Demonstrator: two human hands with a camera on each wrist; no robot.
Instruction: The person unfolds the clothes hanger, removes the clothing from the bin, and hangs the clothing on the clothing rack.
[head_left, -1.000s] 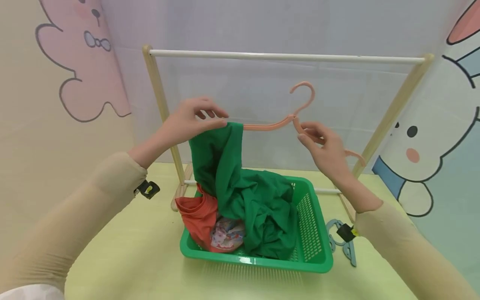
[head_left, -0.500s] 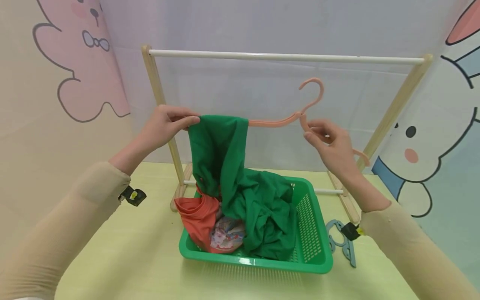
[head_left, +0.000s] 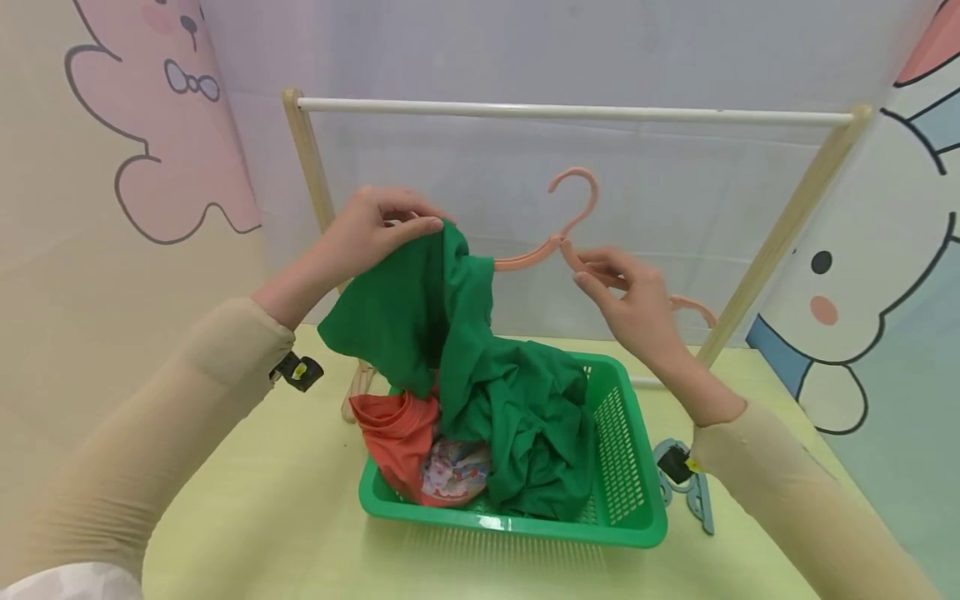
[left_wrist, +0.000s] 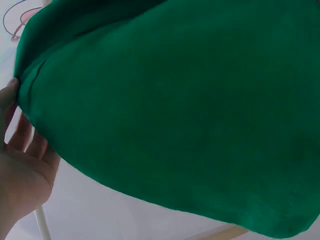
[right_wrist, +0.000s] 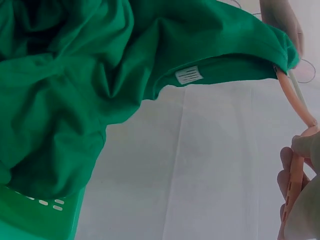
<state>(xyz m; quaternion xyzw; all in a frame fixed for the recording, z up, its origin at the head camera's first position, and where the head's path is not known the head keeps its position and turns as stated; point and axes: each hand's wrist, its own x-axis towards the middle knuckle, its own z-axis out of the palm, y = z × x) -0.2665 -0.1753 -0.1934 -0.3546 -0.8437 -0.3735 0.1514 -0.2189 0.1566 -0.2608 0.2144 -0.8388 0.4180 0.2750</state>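
Note:
A green shirt [head_left: 517, 417] drapes from the left arm of a pink hanger [head_left: 528, 257] down into the green basket [head_left: 632, 467]. My left hand [head_left: 375, 232] pinches the shirt's upper edge between thumb and fingers. From there a loose flap spreads to the left and fills most of the left wrist view. My right hand [head_left: 626, 296] grips the hanger's right arm just below the hook. In the right wrist view a white label [right_wrist: 189, 75] shows inside the shirt's edge. The cloth hides the hanger's left tip.
Behind the basket stands a rack with a white rail [head_left: 570, 111] and wooden legs. A red garment [head_left: 397, 433] and a patterned cloth [head_left: 453, 471] lie in the basket. A blue-grey folded hanger [head_left: 699, 500] lies on the table to its right.
The hanger and my right hand have shifted left and slightly down. My left hand first drew left, then came back right and up, and the shirt's flap now flares left.

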